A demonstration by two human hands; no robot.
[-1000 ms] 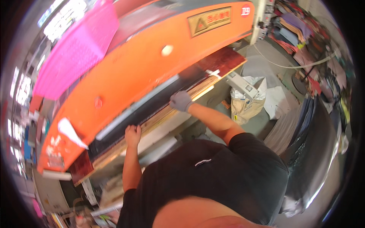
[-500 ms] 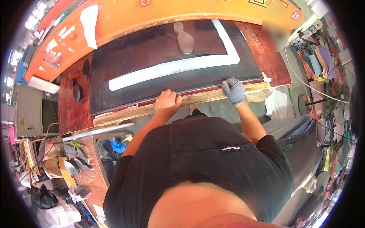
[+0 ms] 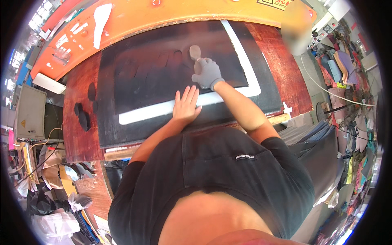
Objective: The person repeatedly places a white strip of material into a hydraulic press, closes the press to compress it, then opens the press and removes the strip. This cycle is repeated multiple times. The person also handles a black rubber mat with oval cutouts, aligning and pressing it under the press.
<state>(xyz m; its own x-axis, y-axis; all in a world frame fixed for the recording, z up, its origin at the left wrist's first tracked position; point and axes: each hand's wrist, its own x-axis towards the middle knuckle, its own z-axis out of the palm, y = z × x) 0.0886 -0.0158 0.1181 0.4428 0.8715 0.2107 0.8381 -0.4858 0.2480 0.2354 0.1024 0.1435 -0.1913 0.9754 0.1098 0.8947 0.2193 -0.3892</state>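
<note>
Head view: left hand (image 3: 185, 107) flat, open on black sheet (image 3: 155, 77); gloved right hand (image 3: 207, 73) grips sole-shaped cutter (image 3: 195, 52).

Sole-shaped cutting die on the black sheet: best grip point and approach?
Grip the sole-shaped die at its narrow waist, coming from above with fingers across its width. It lies flat on the black sheet, long axis running away from the person, so the two long edges are the likely purchase. The gloved right hand already covers its near end; the bare left hand lies flat on the white strip.
</note>
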